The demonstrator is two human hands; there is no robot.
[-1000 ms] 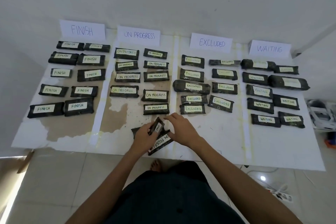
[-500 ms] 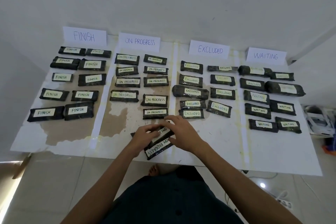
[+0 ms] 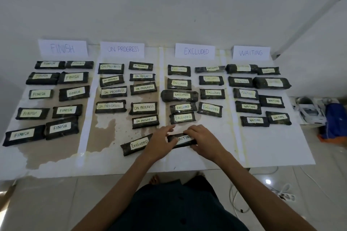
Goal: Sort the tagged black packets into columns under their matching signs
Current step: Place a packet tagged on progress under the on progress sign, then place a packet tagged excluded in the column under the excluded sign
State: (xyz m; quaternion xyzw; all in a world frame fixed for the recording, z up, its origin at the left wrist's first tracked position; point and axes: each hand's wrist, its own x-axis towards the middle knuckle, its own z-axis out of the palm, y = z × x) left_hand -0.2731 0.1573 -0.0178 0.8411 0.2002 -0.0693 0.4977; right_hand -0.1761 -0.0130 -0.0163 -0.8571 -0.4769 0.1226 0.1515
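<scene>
Four paper signs stand at the far edge of the white sheet (image 3: 272,146): FINISH (image 3: 62,48), ON PROGRESS (image 3: 123,49), EXCLUDED (image 3: 195,51) and WAITING (image 3: 251,53). Several tagged black packets lie in columns under each. Near the front middle, a black packet tagged WAITING (image 3: 182,139) lies flat between my hands. My right hand (image 3: 203,139) grips its right end. My left hand (image 3: 161,143) touches its left end with fingers spread. Just left of my left hand lies a tilted packet tagged EXCLUDED (image 3: 136,144). Any packets beneath my hands are hidden.
Brown stained patches (image 3: 105,133) mark the sheet under the FINISH and ON PROGRESS columns. Off the sheet's right edge sit a white object (image 3: 309,110) and a blue bag (image 3: 336,122). White cables (image 3: 242,202) and a power strip (image 3: 285,196) lie on the tiled floor.
The small stack between my hands has come apart: the WAITING packet has turned level and shifted right, and an EXCLUDED packet now lies uncovered on its left. The ON PROGRESS packet is no longer seen.
</scene>
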